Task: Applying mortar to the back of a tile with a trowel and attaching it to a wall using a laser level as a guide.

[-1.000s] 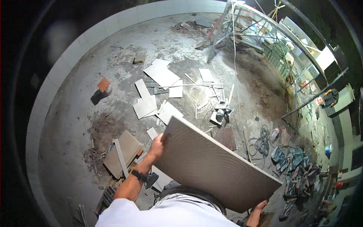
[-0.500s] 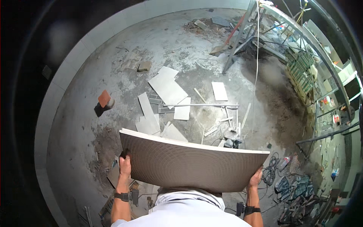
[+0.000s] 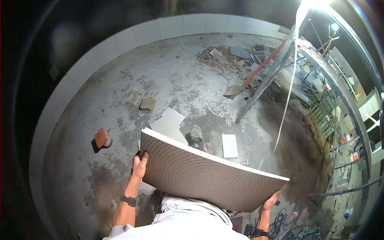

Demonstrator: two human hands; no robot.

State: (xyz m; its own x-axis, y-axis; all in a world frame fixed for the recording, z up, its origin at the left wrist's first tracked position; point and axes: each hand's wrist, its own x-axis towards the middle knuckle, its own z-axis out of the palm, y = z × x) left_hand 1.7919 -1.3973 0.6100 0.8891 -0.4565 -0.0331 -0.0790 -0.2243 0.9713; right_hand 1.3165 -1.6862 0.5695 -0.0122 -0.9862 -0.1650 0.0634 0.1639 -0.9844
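Note:
A large white-edged tile (image 3: 208,176) spans the space before my waist, its face toward me coated in grey-brown adhesive combed into curved ridges. At its left edge my left hand (image 3: 140,165) is closed around the side, the thumb lying near the coated face. My right hand (image 3: 272,200) grips the lower right corner, with its fingers partly behind the tile. The tile tilts, its left end higher than its right. Past its upper edge one of my shoes (image 3: 196,133) shows on the floor beside some pale tile pieces (image 3: 170,122).
A white rectangular tile (image 3: 230,146) lies ahead. An orange block (image 3: 101,137) sits at the left, a brown block (image 3: 148,105) farther off. A metal frame leg (image 3: 260,92) and hanging white cable (image 3: 287,108) stand at the right. Coiled cable (image 3: 278,224) lies low right; rubble (image 3: 224,60) is at the back.
The view has shifted forward over the floor. The tile, still in both hands, now slants down to the right, and a shoe has come into sight beyond it.

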